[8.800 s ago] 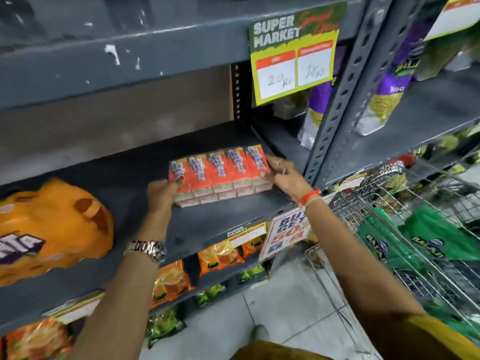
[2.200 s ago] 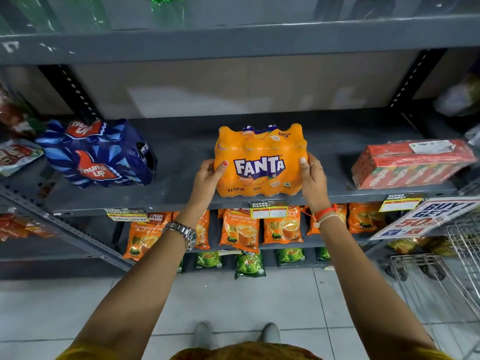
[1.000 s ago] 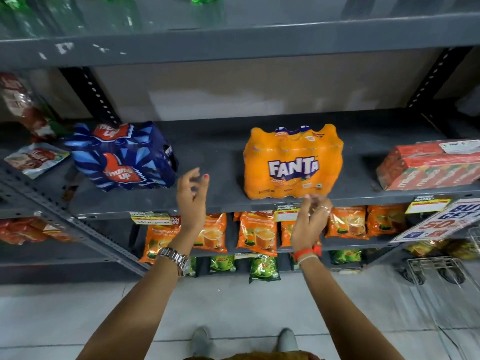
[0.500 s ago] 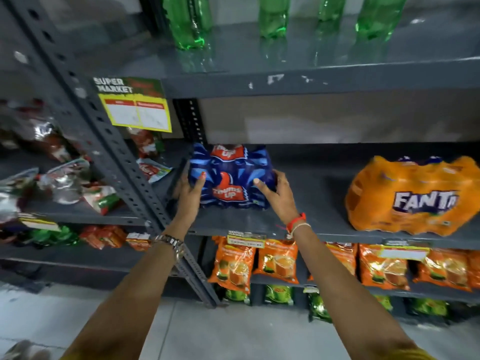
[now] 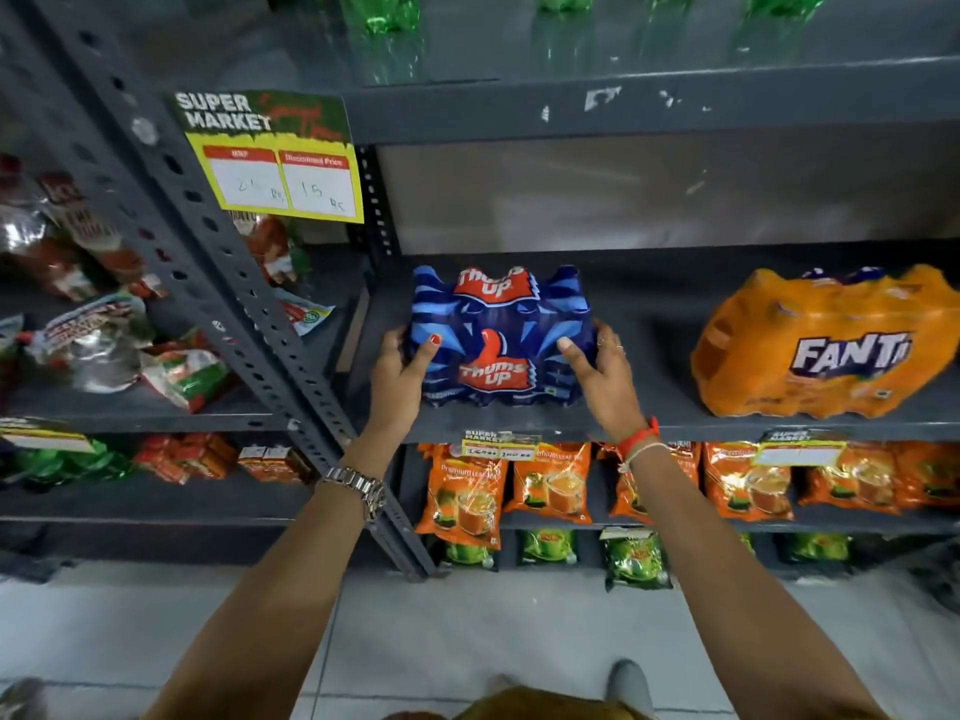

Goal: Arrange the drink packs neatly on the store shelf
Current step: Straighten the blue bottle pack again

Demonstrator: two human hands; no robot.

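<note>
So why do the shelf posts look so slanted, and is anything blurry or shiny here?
Head view: the wide lens tilts the grey perforated metal post; the orange Fanta pack at the right edge stretches and softens; the silvery foil snack bags on the left glare; the blue Thums Up pack stays sharp.

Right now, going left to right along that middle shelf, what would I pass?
Silvery snack packets → slanted grey upright → left hand → blue Thums Up pack → right hand → orange Fanta pack.

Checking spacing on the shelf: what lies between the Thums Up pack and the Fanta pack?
Only bare shelf in the head view, apart from the right hand gripping the Thums Up pack; the Fanta pack stands apart.
</note>
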